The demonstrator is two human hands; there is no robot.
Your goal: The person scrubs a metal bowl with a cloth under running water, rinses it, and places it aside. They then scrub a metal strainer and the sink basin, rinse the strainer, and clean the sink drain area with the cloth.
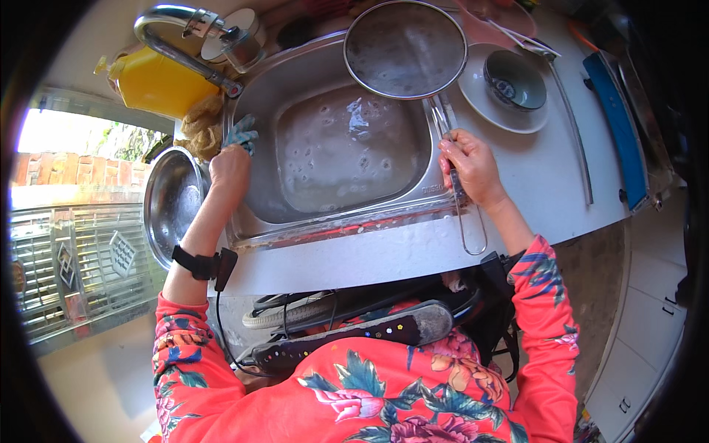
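My right hand [471, 166] grips the wire handle of a round fine-mesh strainer [405, 50], whose bowl hangs over the back right corner of a metal sink [266, 219]. Cloudy water with some foam [343, 160] lies in the basin. At the sink's left edge my left hand [230, 169] is closed on a light blue patterned cloth [242, 134]. Just behind that hand a brown mesh scrubber [202, 130] lies bunched on the rim, and a steel basin [176, 205] leans beside my left forearm.
A chrome faucet [166, 52] and a yellow jug [158, 83] stand at the back left. Right of the sink are a white plate [512, 119] holding a bowl [515, 80], a pink basket [509, 19], a thin metal rod [573, 130] and a blue-fronted stove [617, 127].
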